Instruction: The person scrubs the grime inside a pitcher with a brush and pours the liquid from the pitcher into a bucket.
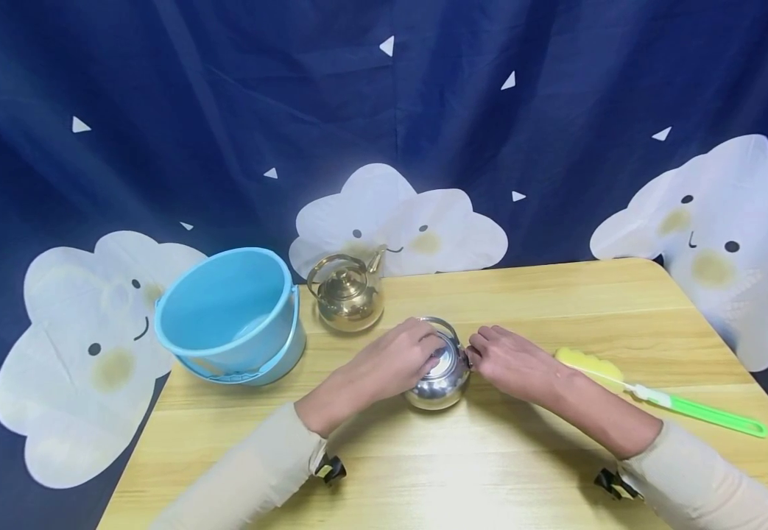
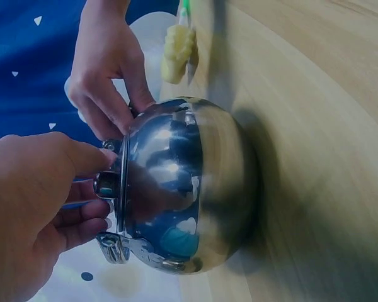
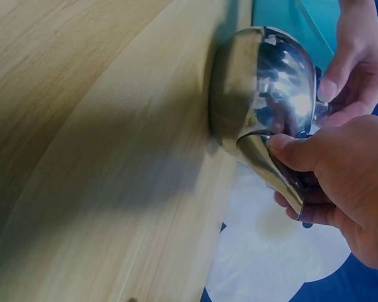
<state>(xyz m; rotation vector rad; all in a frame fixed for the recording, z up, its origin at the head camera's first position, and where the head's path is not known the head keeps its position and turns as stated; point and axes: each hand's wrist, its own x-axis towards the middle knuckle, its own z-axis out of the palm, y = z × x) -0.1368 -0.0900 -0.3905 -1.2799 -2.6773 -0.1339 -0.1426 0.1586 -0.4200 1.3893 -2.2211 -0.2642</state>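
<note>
A small silver teapot point(image 1: 437, 394) stands upright on the wooden table, between both hands. My left hand point(image 1: 400, 357) pinches the dark knob point(image 2: 106, 185) on its lid, thumb on one side and fingers on the other. The lid sits on the round body. On the other side, my right hand point(image 1: 512, 363) grips the spout point(image 3: 271, 170), with the thumb along it and the fingers curled behind. The metal handle point(image 1: 441, 324) arches over the top, partly covered by the left hand.
Behind the silver teapot stands a gold teapot point(image 1: 349, 298). A blue bucket point(image 1: 251, 361) is at the left, its handle hanging down. A yellow sponge brush point(image 1: 592, 366) with a green handle lies beyond the right forearm. The table point(image 1: 556, 294) ends at a dark blue curtain.
</note>
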